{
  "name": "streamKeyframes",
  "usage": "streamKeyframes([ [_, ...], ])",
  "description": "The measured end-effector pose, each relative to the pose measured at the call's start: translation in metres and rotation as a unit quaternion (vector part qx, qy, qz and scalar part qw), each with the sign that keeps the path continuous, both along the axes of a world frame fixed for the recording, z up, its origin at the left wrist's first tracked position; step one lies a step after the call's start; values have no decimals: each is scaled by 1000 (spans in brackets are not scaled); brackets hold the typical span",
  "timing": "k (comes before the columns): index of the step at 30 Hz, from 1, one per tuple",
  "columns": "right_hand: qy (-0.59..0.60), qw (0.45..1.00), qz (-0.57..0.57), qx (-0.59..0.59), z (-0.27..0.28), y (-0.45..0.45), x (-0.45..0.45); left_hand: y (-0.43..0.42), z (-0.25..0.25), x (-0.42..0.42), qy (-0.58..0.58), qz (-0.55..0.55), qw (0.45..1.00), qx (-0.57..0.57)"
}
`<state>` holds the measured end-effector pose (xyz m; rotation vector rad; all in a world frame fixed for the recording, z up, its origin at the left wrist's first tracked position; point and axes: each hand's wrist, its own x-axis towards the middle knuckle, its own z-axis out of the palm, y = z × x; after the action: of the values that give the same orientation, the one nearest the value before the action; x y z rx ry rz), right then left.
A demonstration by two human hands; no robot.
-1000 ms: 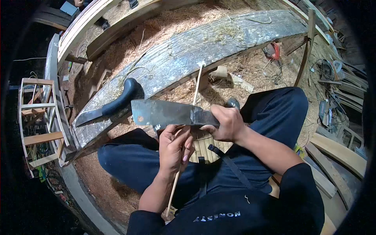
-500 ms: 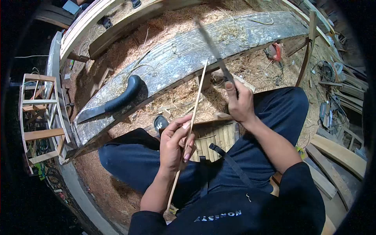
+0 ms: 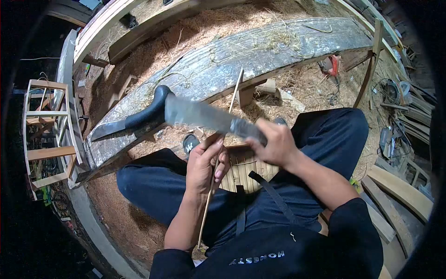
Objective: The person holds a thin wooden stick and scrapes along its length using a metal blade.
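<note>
My left hand [image 3: 205, 162] pinches a thin wooden strip [image 3: 236, 87], which slants from my forearm up to the edge of the worn plank. In my right hand [image 3: 275, 145] is a broad-bladed knife [image 3: 199, 114], its handle wrapped by my fingers. The blade is smeared by motion and crosses in front of the strip, just above my left hand. Whether blade and strip touch, I cannot tell. A saw with a curved black handle [image 3: 147, 111] lies on the plank [image 3: 200, 76], to the left of the knife tip.
Wood shavings [image 3: 153, 60] cover the ground around the plank. A red power tool [image 3: 332, 66] sits beyond my right knee. Wooden boards [image 3: 402, 188] are stacked at the right, and a small slatted wooden frame [image 3: 49, 113] stands at the far left.
The knife has swung from upright on the right down to the left, and now lies across the strip. My right hand has moved lower and left; my left hand keeps its hold.
</note>
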<state>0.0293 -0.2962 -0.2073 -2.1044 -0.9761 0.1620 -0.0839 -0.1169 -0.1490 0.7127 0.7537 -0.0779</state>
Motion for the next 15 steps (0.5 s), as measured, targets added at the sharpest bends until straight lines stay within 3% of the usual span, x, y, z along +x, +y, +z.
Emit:
streamKeyframes([
  [2, 31, 997, -75, 18, -3, 2, 6, -1, 5, 2, -6, -3, 1000, -10],
  [5, -23, 998, 37, 50, -1, -2, -6, -3, -7, -4, -41, 10, 999, 20],
  [6, -101, 992, 72, 38, -1, -1, -8, -3, -7, -2, -41, 10, 999, 21],
  [9, -48, 998, -22, 26, -8, 4, 4, -6, 5, 4, 1, 16, 1000, -5],
  [12, -23, 998, -37, 40, -8, 9, -2, -6, 5, 4, -32, 2, 999, -9],
  [14, -100, 993, 25, 49, -1, 3, -3, -8, 2, 0, -27, -11, 999, 13],
  [15, -80, 995, 18, 58, -5, 1, -2, -9, 2, -2, -15, -19, 999, 34],
])
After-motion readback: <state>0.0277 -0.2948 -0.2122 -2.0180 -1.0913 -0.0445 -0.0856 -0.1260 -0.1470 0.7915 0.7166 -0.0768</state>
